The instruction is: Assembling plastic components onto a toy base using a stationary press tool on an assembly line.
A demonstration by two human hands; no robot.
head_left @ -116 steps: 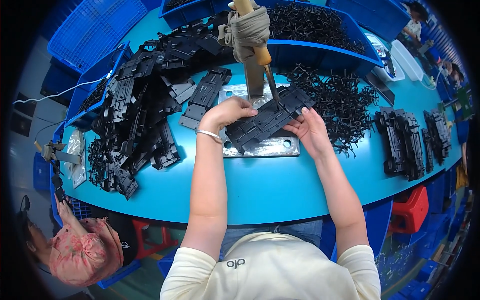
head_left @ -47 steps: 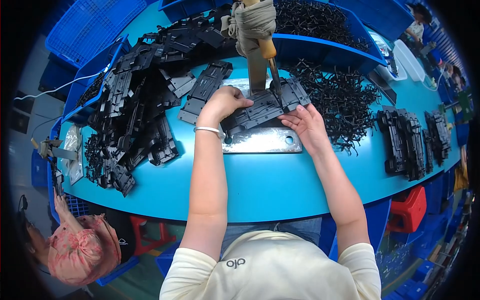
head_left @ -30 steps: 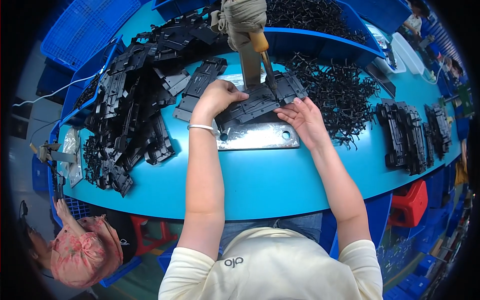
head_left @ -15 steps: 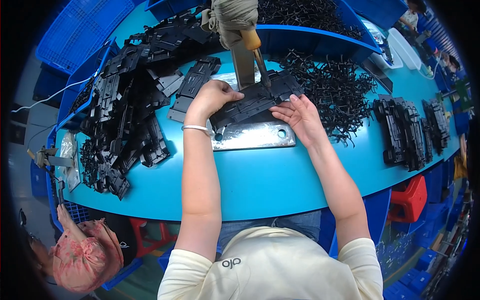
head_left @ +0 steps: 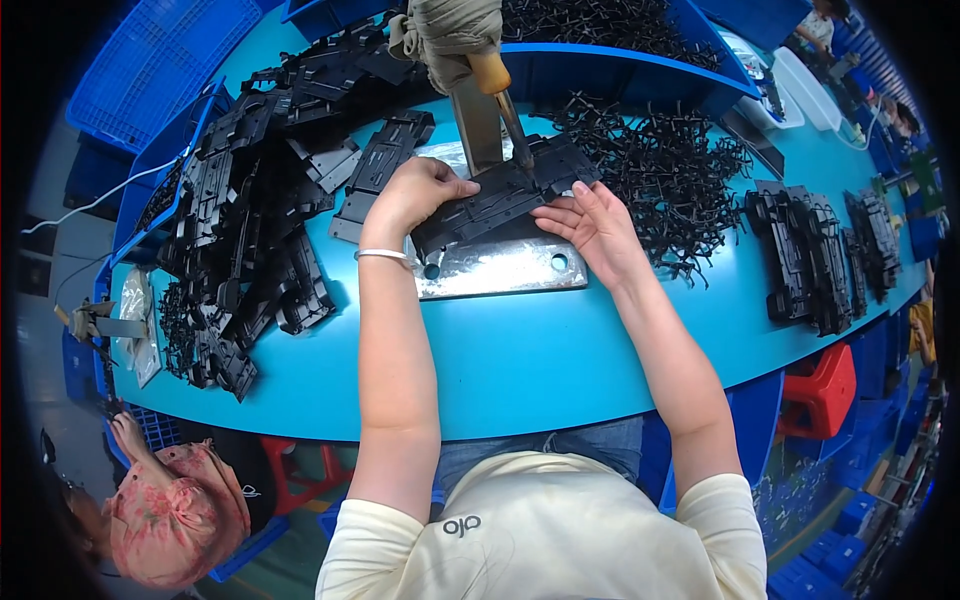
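A long black molded plastic part [head_left: 478, 213] lies slanted beneath a tool with a yellow-orange handle [head_left: 490, 73] and a metal rod. The rod's tip comes down at the part's upper middle; whether it touches is too fine to see. My left hand [head_left: 424, 193] pinches the part's left end, thumb on top. At the right end, my right hand [head_left: 592, 222] holds the near edge between thumb and fingers. Under the part is a shiny metal plate [head_left: 500, 270] with round holes. A cloth-wrapped mount [head_left: 448, 35] carries the tool on a metal post [head_left: 476, 125].
Black plastic parts [head_left: 235, 190] are heaped at left, and small branched black pieces [head_left: 665, 180] at right. Finished-looking rows of similar parts [head_left: 800, 260] stand far right. A blue bin [head_left: 630, 75] borders the back. Another person [head_left: 180, 510] sits at lower left; a red stool [head_left: 820, 390] is lower right.
The view has shifted slightly, moving the bench things a little left in the picture. Both hands keep their hold on the black part. The other person's hand at lower left has moved slightly.
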